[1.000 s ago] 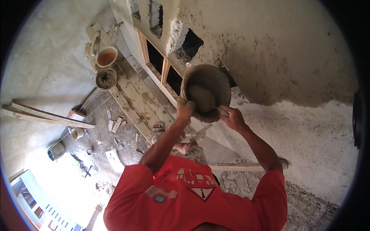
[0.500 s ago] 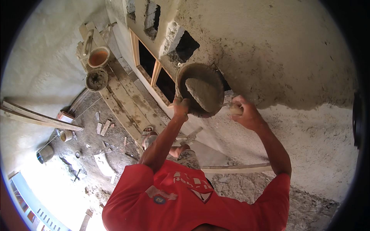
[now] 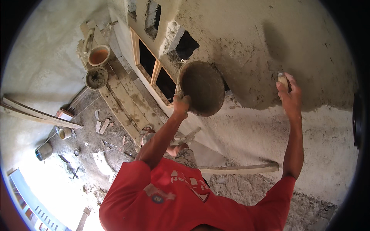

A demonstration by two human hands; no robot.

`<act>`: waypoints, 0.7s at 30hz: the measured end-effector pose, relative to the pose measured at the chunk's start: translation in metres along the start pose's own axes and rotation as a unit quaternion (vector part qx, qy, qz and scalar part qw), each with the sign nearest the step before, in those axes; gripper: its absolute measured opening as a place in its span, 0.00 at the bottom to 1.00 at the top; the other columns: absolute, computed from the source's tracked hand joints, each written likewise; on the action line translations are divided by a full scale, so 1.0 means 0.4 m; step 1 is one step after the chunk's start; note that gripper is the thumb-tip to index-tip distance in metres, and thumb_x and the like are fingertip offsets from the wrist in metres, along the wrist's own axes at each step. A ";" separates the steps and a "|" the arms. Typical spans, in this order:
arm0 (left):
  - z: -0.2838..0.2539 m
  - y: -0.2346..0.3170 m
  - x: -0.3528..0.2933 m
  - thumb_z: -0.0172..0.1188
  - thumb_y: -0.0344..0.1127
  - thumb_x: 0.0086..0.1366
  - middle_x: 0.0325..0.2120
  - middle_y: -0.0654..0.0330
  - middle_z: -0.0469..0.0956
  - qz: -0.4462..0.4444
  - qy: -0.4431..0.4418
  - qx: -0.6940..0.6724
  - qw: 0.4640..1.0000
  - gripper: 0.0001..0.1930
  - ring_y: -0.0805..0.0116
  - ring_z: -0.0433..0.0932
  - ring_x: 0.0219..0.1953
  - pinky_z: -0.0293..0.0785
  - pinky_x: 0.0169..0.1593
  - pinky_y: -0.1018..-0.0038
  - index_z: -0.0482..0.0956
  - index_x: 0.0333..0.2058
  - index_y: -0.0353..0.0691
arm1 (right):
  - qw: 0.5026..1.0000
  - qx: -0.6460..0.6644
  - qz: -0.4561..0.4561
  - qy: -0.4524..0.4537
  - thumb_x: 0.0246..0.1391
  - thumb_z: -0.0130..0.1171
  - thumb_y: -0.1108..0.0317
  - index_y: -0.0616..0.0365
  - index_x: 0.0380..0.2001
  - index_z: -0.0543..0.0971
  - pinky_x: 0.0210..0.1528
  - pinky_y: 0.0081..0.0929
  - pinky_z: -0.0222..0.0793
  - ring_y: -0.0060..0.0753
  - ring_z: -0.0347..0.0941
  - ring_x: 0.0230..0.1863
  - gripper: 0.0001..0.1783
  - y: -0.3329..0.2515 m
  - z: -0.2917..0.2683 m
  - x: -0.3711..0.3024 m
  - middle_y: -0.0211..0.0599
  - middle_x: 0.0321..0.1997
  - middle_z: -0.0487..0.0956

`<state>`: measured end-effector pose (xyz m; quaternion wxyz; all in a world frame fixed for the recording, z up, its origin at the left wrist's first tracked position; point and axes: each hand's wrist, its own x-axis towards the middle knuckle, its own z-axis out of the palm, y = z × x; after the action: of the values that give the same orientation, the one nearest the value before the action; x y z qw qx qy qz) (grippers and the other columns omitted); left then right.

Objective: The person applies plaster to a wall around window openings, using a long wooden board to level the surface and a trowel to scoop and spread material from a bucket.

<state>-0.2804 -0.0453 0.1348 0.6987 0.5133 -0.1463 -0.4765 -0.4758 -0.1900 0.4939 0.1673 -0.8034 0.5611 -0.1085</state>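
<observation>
The tool is gripped in the right hand, close in front of the wall. Its wooden handle is wrapped by curled fingers, with little of the grip left loose; a bit of metal is seen at the upper end, but the blade cannot be clearly made out against the grey behind it. The handle's long axis is pointed up the picture, tipped slightly to the left, roughly towards the dark patch just beyond it. Whether that patch is wet mortar or a shadow cannot be told, nor can contact between blade and wall be confirmed.

The pail is held well apart, to the left of the tool and a little lower in the picture. Its near left rim is pinched by the left hand, the thumb being laid at the lip; the outer fingers are partly hidden. The mouth is turned up towards the camera, and grey is seen inside, though how much is held there cannot be judged. The tool's end is pointed past the pail, not into it, and the 2 hands are widely parted. Of the 2, the right is nearer to the dark patch, while the left is placed nearer to the window frame and the planks, on which 2 pots are set.
</observation>
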 end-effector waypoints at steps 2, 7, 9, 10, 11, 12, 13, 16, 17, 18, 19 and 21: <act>-0.010 0.008 0.002 0.52 0.23 0.53 0.33 0.60 0.77 0.075 0.023 0.049 0.996 0.17 0.73 0.75 0.30 0.73 0.31 0.75 0.74 0.44 0.31 | 0.999 -0.015 0.040 -0.033 0.57 0.60 0.54 0.54 0.61 0.69 0.38 0.26 0.76 0.25 0.74 0.32 0.31 -0.057 0.005 -0.030 0.39 0.44 0.78; 0.036 0.099 -0.054 0.53 0.24 0.52 0.16 0.71 0.69 0.052 0.065 -0.017 0.996 0.03 0.80 0.68 0.18 0.63 0.19 0.78 0.74 0.21 0.38 | 0.942 -0.178 -0.210 -0.190 0.58 0.57 0.65 0.58 0.52 0.74 0.42 0.36 0.76 0.40 0.77 0.41 0.20 0.045 0.214 -0.091 0.47 0.40 0.77; 0.043 0.174 -0.097 0.51 0.25 0.53 0.16 0.71 0.67 -0.040 0.059 -0.017 0.997 0.04 0.80 0.67 0.18 0.61 0.19 0.78 0.73 0.22 0.37 | 0.917 -0.291 -0.234 -0.142 0.56 0.57 0.66 0.59 0.51 0.74 0.41 0.40 0.75 0.44 0.77 0.41 0.19 0.045 0.314 -0.099 0.47 0.39 0.77; 0.040 0.189 -0.108 0.51 0.24 0.52 0.16 0.71 0.68 -0.022 0.060 0.005 0.998 0.03 0.80 0.66 0.18 0.61 0.20 0.78 0.73 0.22 0.37 | 0.897 -0.347 -0.246 -0.116 0.55 0.57 0.67 0.59 0.50 0.74 0.41 0.42 0.75 0.46 0.77 0.40 0.19 0.046 0.355 -0.095 0.47 0.38 0.77; 0.036 0.204 -0.120 0.51 0.24 0.52 0.17 0.70 0.68 -0.004 0.061 0.027 0.998 0.03 0.80 0.66 0.19 0.61 0.20 0.77 0.74 0.23 0.37 | 0.885 -0.363 -0.263 -0.125 0.54 0.57 0.67 0.59 0.49 0.75 0.41 0.43 0.75 0.48 0.77 0.40 0.19 0.048 0.388 -0.089 0.47 0.37 0.78; 0.040 0.226 -0.133 0.51 0.24 0.52 0.16 0.71 0.67 -0.002 0.063 0.022 0.998 0.03 0.81 0.65 0.19 0.60 0.20 0.77 0.73 0.22 0.37 | 0.873 -0.380 -0.275 -0.135 0.52 0.57 0.68 0.59 0.48 0.75 0.41 0.44 0.75 0.49 0.78 0.39 0.19 0.054 0.416 -0.082 0.47 0.36 0.78; 0.048 0.252 -0.144 0.51 0.24 0.52 0.16 0.71 0.67 0.002 0.066 0.016 0.998 0.03 0.81 0.65 0.19 0.60 0.20 0.77 0.73 0.22 0.37 | 0.859 -0.397 -0.289 -0.143 0.51 0.58 0.68 0.58 0.48 0.75 0.41 0.45 0.75 0.51 0.78 0.39 0.19 0.060 0.436 -0.080 0.47 0.35 0.78; 0.033 0.269 -0.153 0.51 0.24 0.51 0.16 0.70 0.67 0.048 0.062 0.009 0.997 0.04 0.81 0.65 0.20 0.60 0.20 0.77 0.74 0.22 0.36 | 0.922 -0.190 -0.237 -0.238 0.49 0.58 0.68 0.56 0.47 0.77 0.43 0.46 0.74 0.54 0.78 0.38 0.19 0.048 0.470 -0.114 0.50 0.32 0.79; 0.024 0.269 -0.153 0.50 0.24 0.52 0.16 0.70 0.68 0.058 0.065 0.014 0.996 0.04 0.81 0.65 0.20 0.60 0.20 0.77 0.75 0.22 0.36 | 0.914 -0.203 -0.214 -0.280 0.48 0.59 0.68 0.58 0.46 0.78 0.45 0.43 0.75 0.53 0.78 0.40 0.20 0.038 0.464 -0.115 0.53 0.35 0.80; 0.021 0.274 -0.151 0.50 0.24 0.52 0.16 0.70 0.68 0.067 0.064 0.019 0.995 0.04 0.81 0.66 0.20 0.60 0.20 0.77 0.75 0.23 0.36 | 0.922 -0.174 -0.199 -0.284 0.47 0.60 0.67 0.58 0.47 0.78 0.45 0.42 0.75 0.52 0.78 0.41 0.21 0.026 0.465 -0.122 0.52 0.36 0.81; 0.018 0.279 -0.149 0.50 0.24 0.52 0.17 0.69 0.69 0.065 0.069 0.029 0.995 0.05 0.81 0.66 0.20 0.60 0.20 0.77 0.76 0.24 0.35 | 0.929 -0.146 -0.184 -0.287 0.47 0.61 0.66 0.57 0.48 0.78 0.46 0.42 0.75 0.52 0.78 0.42 0.22 0.016 0.468 -0.131 0.51 0.38 0.81; 0.007 0.293 -0.144 0.50 0.24 0.53 0.18 0.68 0.71 0.050 0.068 0.028 0.996 0.06 0.80 0.67 0.20 0.61 0.20 0.77 0.77 0.25 0.34 | 0.942 -0.085 -0.177 -0.273 0.47 0.63 0.66 0.56 0.49 0.78 0.47 0.41 0.75 0.51 0.78 0.43 0.23 0.016 0.475 -0.141 0.50 0.40 0.81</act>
<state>-0.2508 0.0023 0.2526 0.7157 0.5554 -0.1373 -0.4005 -0.4319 -0.1110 0.3172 0.2230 -0.8999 0.3493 0.1355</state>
